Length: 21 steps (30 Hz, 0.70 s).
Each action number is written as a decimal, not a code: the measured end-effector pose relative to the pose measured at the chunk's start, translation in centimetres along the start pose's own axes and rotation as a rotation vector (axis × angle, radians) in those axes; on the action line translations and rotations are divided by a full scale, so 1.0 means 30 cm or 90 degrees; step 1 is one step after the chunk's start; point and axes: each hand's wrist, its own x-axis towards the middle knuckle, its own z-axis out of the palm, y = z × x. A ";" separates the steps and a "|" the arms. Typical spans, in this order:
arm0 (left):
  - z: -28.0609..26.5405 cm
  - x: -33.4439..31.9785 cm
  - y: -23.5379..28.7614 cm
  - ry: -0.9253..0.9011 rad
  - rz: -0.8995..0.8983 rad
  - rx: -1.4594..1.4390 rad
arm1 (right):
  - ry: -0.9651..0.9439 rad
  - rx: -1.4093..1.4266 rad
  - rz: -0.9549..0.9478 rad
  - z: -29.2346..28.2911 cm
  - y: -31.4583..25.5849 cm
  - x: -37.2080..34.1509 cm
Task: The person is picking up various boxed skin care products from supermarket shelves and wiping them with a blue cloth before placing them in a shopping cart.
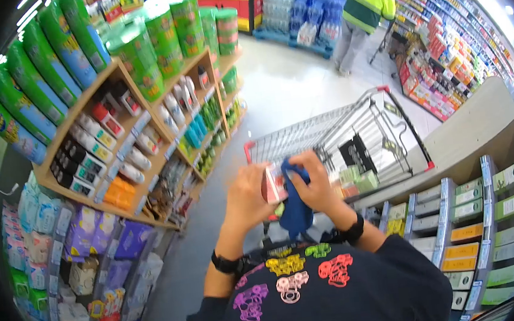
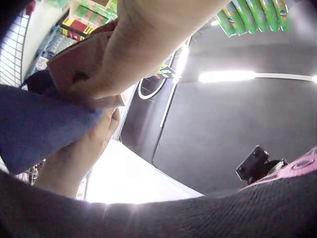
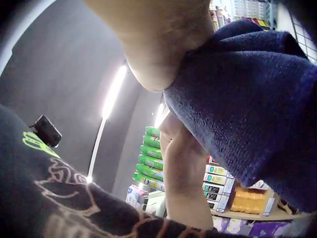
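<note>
My left hand (image 1: 246, 191) grips a small pink-and-white box (image 1: 275, 182) in front of my chest. In the left wrist view the box (image 2: 74, 62) shows its flat pinkish side, with the thumb across it. A dark blue cloth (image 1: 296, 209), towel-like in texture, hangs from my right hand (image 1: 313, 180), whose fingers pinch its upper part right beside the box. Close up in the right wrist view, the cloth (image 3: 237, 104) drapes in folds and hides the box and most of the fingers.
A wire shopping cart (image 1: 340, 127) stands just ahead, with several pale green boxes (image 1: 358, 178) inside. Shelves of bottles (image 1: 139, 153) line the left, and a rack of boxed goods (image 1: 463, 249) the right. A person in a yellow-green jacket (image 1: 369, 4) stands farther up the aisle.
</note>
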 end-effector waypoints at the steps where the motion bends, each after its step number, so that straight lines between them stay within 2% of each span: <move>1: 0.002 0.001 -0.011 0.003 0.018 -0.005 | 0.002 0.020 0.028 -0.001 0.008 -0.004; 2: 0.007 0.002 -0.018 0.003 0.039 -0.013 | 0.007 0.037 0.059 -0.003 0.020 -0.015; 4: 0.010 0.005 -0.023 -0.013 0.019 -0.070 | 0.010 0.230 0.133 0.027 0.093 -0.040; 6: 0.029 -0.002 -0.041 -0.049 -0.029 -0.169 | -0.040 0.442 0.255 0.024 0.120 -0.048; 9: 0.031 0.004 -0.043 -0.111 -0.145 -0.356 | -0.087 0.357 0.156 -0.005 0.106 -0.034; 11: 0.035 0.013 -0.031 -0.085 -0.123 -0.363 | -0.123 0.351 0.098 -0.025 0.066 -0.027; 13: 0.047 0.010 -0.039 -0.069 -0.109 -0.361 | -0.141 0.447 0.175 -0.028 0.059 -0.042; 17: 0.035 0.017 -0.048 -0.121 -0.132 -0.375 | -0.168 0.590 0.337 -0.047 0.054 -0.051; 21: 0.055 0.022 -0.096 -0.103 -0.150 -0.404 | -0.101 0.688 0.387 -0.041 0.077 -0.053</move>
